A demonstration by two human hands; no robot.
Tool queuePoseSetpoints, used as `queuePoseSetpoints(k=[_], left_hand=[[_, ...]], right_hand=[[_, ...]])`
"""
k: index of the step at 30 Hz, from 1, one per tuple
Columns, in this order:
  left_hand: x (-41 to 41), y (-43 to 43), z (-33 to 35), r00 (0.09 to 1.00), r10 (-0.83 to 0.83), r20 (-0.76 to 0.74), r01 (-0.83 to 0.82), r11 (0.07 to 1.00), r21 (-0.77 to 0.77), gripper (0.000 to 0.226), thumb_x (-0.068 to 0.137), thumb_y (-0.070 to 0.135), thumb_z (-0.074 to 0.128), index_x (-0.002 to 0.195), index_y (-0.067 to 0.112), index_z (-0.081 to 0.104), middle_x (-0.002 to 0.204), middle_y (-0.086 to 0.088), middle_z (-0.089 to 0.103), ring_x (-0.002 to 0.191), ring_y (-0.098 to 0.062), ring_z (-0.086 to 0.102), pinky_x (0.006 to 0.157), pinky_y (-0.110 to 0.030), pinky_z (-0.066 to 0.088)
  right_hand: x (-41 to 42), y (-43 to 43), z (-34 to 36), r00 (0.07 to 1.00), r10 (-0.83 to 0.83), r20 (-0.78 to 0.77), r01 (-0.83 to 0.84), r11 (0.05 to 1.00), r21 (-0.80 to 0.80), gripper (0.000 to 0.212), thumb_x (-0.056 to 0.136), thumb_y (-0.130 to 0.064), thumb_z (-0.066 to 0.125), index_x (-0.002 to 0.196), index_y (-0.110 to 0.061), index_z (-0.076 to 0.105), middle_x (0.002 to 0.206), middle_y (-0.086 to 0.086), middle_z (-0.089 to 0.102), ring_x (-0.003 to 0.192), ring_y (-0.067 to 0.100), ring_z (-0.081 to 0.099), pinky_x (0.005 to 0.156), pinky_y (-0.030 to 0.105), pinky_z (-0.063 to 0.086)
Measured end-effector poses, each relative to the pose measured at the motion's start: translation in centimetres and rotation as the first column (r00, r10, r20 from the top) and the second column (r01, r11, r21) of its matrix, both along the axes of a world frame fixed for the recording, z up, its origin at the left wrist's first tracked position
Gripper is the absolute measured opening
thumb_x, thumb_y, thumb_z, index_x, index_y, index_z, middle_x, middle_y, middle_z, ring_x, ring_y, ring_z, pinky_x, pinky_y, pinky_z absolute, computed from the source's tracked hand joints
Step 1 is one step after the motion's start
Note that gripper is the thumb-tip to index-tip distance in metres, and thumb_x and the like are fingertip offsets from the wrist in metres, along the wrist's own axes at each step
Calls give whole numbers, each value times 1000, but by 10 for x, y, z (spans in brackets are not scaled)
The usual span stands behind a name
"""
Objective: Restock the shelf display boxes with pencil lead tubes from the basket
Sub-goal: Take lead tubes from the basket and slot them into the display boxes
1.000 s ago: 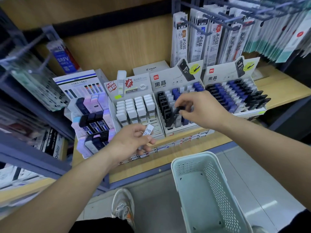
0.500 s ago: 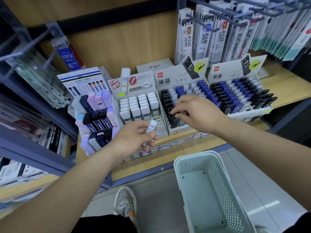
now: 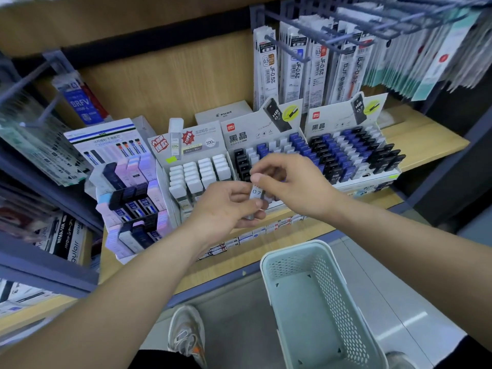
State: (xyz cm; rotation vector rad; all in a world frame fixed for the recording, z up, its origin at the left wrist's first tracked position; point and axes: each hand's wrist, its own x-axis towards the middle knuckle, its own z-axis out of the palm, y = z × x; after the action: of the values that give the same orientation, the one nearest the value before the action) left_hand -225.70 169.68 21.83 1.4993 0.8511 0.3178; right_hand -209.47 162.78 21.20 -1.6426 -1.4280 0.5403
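Note:
My left hand (image 3: pixel 226 206) grips a white pencil lead tube (image 3: pixel 256 193) marked 0.7, held upright in front of the display boxes. My right hand (image 3: pixel 292 185) meets it from the right, and its thumb and forefinger pinch the tube's top end. Behind the hands stands the middle display box (image 3: pixel 266 134) with rows of black, white and blue tubes. Left of it is a box of white tubes (image 3: pixel 199 171). A second black-and-blue box (image 3: pixel 354 153) stands to the right. The pale green basket (image 3: pixel 269 265) sits below on the floor, and no tubes show inside it.
A tiered pastel lead display (image 3: pixel 127 187) stands at the left of the wooden shelf (image 3: pixel 426 139). Pen refill packs (image 3: pixel 295 73) hang from hooks above the boxes. More hanging packs (image 3: pixel 34 139) jut out at the left. My shoe (image 3: pixel 186 334) is beside the basket.
My right hand left the black tubes in the middle box and came left to my left hand. My left hand rose with the white tube, which both hands now hold.

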Motion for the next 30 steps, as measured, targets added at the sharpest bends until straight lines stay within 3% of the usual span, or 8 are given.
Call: queuePoseSetpoints(k=[5,8,12,15,20,22,26,30], left_hand=[[38,-17,5,999,-22,30,21,999,48,31,93,6,68,123,0,64,101,-14,76,81,-15,75,73,-27,62],[62,-27,7,996,-77,38,72,990,125,19,94,9,67,113,10,70,100,-10,76,80,-13,74,76,-30,62],[96,-38,2,994,-111,1,102,915,391,12,90,21,73,99,29,74,90,8,74,80,1,67,77,-15,54],[119,-44,-3,986,-141,-93,169,818,550,21,91,26,71,112,26,69,97,14,69,84,5,62,76,-8,47],[153,-44,-8,932,-187,-311,357,629,691,38,94,35,64,131,25,60,129,8,60,116,-11,56,101,-30,45],[165,-40,-9,898,-175,-404,430,548,717,42,96,38,60,135,25,56,137,7,55,124,-14,52,103,-34,44],[187,-34,-14,854,-99,-511,517,266,813,40,96,38,54,134,24,57,138,6,55,126,-20,50,103,-37,43],[194,-29,-32,786,-128,-605,618,198,761,53,96,47,52,146,33,44,154,9,41,140,-17,38,118,-36,20]], right_hand=[[29,-23,11,961,-120,-248,131,991,28,10,86,-14,77,93,-13,69,76,2,70,62,19,67,62,30,58],[53,-39,16,946,-162,-282,183,982,51,10,85,-9,77,91,-7,68,73,8,69,62,21,66,62,31,59],[95,-62,20,922,-258,-287,295,951,94,6,88,-7,74,91,-11,70,76,10,71,66,20,67,67,34,60],[137,-82,21,901,-395,-181,417,903,107,7,91,-7,70,94,-14,69,76,3,70,68,16,67,71,35,60],[200,-103,12,783,-616,84,607,787,112,8,94,-16,68,93,-24,68,86,-1,71,80,15,70,82,33,58],[215,-102,8,754,-639,152,630,769,107,6,94,-18,67,95,-23,69,88,-3,71,84,15,68,84,29,54],[234,-87,-1,748,-619,239,621,780,73,5,95,-16,66,97,-20,70,92,-3,69,87,13,64,81,23,45],[248,-74,-20,766,-571,296,594,805,16,5,93,-15,68,97,-17,72,93,-2,70,87,16,65,79,23,46]])
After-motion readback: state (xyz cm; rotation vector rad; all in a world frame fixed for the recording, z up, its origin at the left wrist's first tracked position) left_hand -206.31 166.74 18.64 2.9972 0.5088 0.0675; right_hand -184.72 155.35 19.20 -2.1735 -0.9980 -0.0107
